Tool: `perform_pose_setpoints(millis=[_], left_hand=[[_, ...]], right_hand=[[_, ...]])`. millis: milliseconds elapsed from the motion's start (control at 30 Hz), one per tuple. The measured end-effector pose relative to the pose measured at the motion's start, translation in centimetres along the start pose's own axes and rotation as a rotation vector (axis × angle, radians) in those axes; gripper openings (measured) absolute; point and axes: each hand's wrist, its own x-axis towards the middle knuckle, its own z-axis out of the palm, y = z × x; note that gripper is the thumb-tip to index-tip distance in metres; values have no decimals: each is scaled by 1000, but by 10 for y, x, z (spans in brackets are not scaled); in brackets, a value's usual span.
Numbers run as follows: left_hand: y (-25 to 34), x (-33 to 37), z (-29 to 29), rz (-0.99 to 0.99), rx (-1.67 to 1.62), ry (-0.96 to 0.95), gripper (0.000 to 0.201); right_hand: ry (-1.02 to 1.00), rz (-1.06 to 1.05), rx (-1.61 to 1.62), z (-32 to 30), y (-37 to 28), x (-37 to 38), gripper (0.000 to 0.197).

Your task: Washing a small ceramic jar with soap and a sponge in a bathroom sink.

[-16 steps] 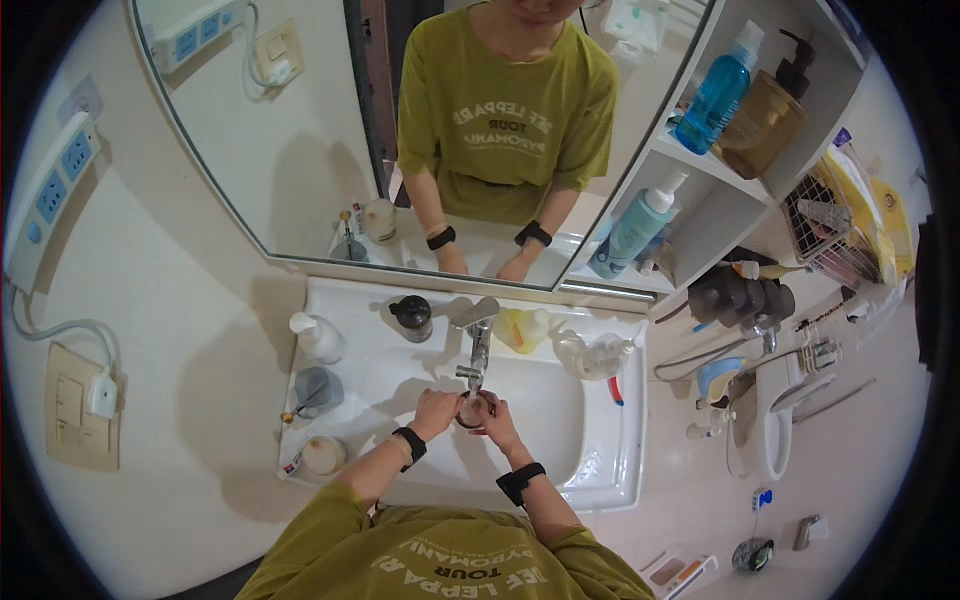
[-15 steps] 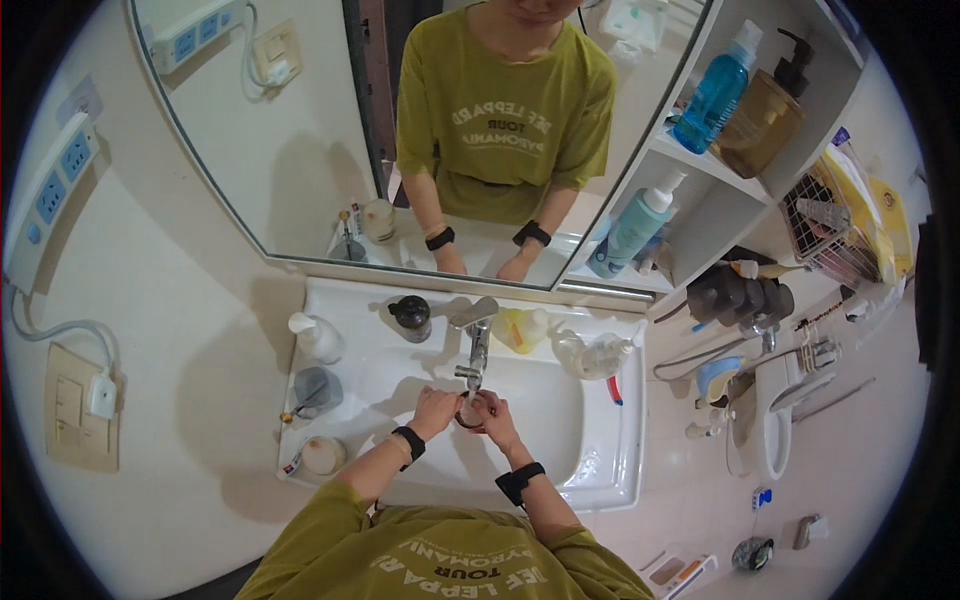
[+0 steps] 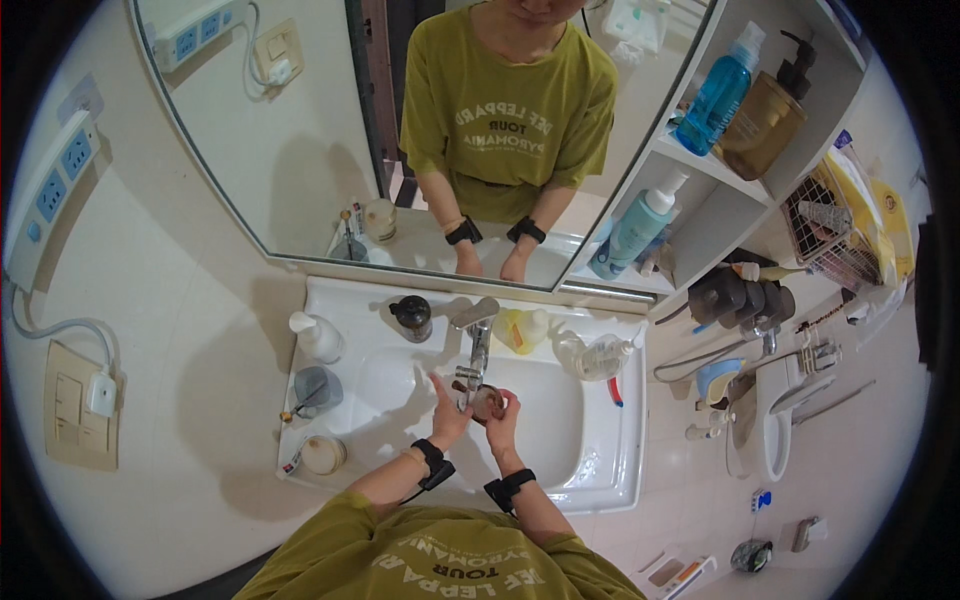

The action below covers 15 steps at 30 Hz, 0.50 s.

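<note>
My right hand (image 3: 503, 416) grips a small round cup-like thing (image 3: 487, 402) with a brown rim, held tilted just right of the tap's spout. Its exact kind is too small to make out. Below the spout of the chrome tap (image 3: 478, 340) is my left hand (image 3: 450, 414), thumb raised and fingers stretched out, close beside the round thing. Water seems to run from the spout onto the left fingers. Both hands are over the white washbasin (image 3: 545, 435), and each wrist wears a black band.
Along the basin's left rim stand a white pump bottle (image 3: 316, 338), a grey cup (image 3: 318, 390) and a candle-like jar (image 3: 323, 455). Behind are a dark bottle (image 3: 411, 318), a yellow bottle (image 3: 522, 328) and a clear pump bottle (image 3: 603, 356). A mirror (image 3: 320, 150) hangs above.
Both hands held the round thing under the tap before. The left has let go and opened, moving slightly right; the right has shifted right, tilting the round thing.
</note>
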Motion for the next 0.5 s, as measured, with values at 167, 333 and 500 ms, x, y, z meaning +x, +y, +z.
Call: perform_pose_setpoints(millis=[167,333,500], left_hand=[[-58,35,31,-203,-458,-530,42],[-29,34,0,402,198,-278,22],[-26,28,10,320,-76,-258,19]], right_hand=[[-122,21,368,1,-29,-10,40],[-262,-76,128,-10,-43,-9,43],[-227,62,363,-2,-46,-7,47]])
